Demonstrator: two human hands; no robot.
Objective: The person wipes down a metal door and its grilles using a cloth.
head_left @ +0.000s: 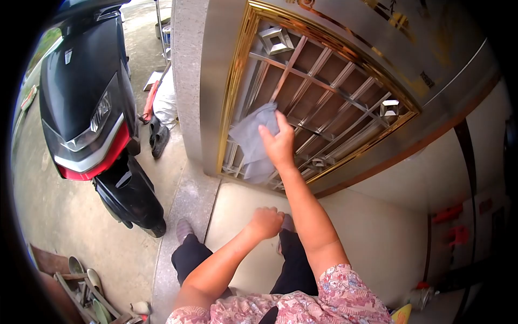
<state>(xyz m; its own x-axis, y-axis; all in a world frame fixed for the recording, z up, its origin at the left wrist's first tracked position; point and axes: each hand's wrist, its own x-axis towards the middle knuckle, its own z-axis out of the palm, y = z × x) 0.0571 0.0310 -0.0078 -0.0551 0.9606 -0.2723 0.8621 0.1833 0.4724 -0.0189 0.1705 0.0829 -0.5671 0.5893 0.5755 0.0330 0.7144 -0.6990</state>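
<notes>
A thin grey cloth (254, 137) is pinched in my right hand (279, 143), thumb and fingers closed on its upper right part. The cloth hangs down against the lower left of a metal grille (307, 100), which has crossed bars and a gold-coloured frame (236, 92) and is set in a metal door (216, 81). My left hand (266, 223) is curled into a fist above my knees, away from the door. Nothing shows sticking out of that fist, though its inner side is hidden.
A dark scooter (83, 92) with a red and white front stands at the left. Dark shoes (157, 137) and a white sack (166, 102) lie beside the wall pillar (190, 70). A stone sill (186, 208) runs under my foot. Tools and wooden pieces (86, 291) sit at lower left.
</notes>
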